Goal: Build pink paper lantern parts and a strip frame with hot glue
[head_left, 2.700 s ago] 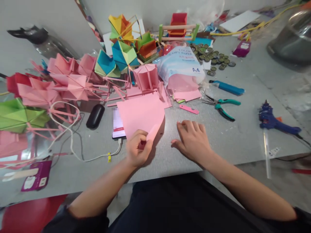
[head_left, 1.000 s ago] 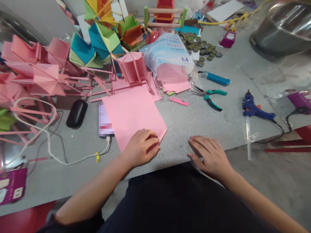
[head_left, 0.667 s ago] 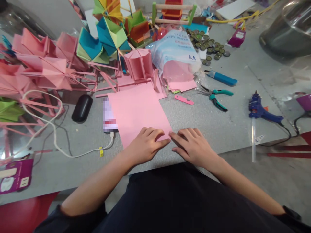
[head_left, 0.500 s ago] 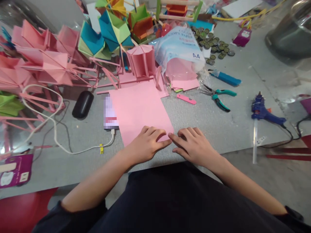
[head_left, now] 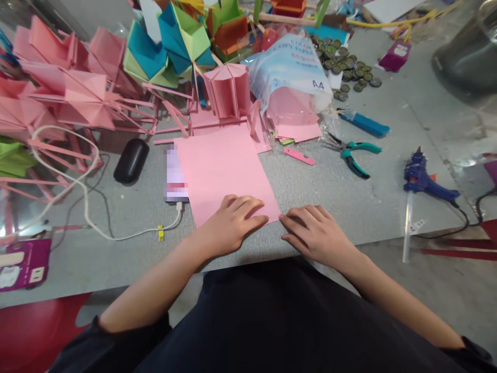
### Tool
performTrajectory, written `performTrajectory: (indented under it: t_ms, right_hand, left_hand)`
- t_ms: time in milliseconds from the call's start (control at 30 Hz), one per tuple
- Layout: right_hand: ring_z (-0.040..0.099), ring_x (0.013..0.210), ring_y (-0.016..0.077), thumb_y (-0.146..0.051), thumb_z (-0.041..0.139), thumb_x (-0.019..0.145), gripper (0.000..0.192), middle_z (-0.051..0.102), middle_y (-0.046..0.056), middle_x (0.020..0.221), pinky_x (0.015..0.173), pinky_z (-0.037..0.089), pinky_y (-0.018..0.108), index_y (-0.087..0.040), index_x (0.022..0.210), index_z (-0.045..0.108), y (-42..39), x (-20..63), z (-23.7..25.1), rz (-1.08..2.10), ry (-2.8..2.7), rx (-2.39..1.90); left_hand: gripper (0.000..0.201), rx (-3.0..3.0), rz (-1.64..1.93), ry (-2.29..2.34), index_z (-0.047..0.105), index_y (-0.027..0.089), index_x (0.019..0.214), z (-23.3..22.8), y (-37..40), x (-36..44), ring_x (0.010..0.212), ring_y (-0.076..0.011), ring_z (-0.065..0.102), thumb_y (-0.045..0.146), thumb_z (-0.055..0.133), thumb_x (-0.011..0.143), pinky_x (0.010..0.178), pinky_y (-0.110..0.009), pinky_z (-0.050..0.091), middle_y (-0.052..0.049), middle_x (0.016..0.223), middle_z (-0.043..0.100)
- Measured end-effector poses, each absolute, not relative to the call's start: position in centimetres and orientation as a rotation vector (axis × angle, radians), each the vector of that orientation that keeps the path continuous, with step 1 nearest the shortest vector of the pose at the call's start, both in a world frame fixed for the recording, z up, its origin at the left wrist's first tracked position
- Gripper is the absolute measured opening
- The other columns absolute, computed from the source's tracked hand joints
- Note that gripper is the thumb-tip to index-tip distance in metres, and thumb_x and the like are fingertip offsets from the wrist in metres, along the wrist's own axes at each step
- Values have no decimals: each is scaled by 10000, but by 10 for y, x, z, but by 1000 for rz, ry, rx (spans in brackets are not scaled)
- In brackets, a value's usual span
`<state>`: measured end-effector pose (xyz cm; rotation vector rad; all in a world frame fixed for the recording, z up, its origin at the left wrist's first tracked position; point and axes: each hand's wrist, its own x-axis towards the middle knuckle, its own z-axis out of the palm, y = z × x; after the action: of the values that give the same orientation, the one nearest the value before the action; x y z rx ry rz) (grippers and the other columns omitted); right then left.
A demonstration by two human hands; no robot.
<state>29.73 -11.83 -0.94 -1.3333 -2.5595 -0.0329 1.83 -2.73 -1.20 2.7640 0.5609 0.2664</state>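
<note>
Though hand-pinned (head_left: 229, 228), flat pink sheet (head_left: 223, 168)

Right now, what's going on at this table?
A person sits at a grey table with a pink sheet of paper lying flat in front of them. The left hand presses on the sheet's near edge; the right hand rests flat on the table just beside its corner. Folded paper models, pliers and a glue gun lie around.

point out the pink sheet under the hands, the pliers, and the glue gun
pink sheet (head_left: 221, 166): head view, bare middle of the sheet, above the left hand.
pliers (head_left: 355, 155): head view, on the teal handles near the pivot.
glue gun (head_left: 421, 178): head view, on the blue body.
</note>
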Motion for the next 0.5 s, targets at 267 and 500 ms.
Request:
performTrajectory:
  t_ms: [267,500]
  right_hand:
    - [654,1014,273,-355,628,1092,307,750,122,1174,845,491,430,-149,1305,710,-120,303,-8,-9,-2621,-1286]
    - [644,1039,282,-373,558,1118,350,745,139,1184,853,504,431,-127,1332,685,-119,308,-12,2,-2640,-1262]
  left_hand:
    - [547,2785,244,515,622,256,1513,-19,-29,21,1421,-401,495,600,491,1108,1134,-592,370,-221,1551,572]
    - [828,2822,210,498,567,309,1576,-22,-29,22,1431,-405,468,862,376,990,1149,-600,341,-215,1569,549]
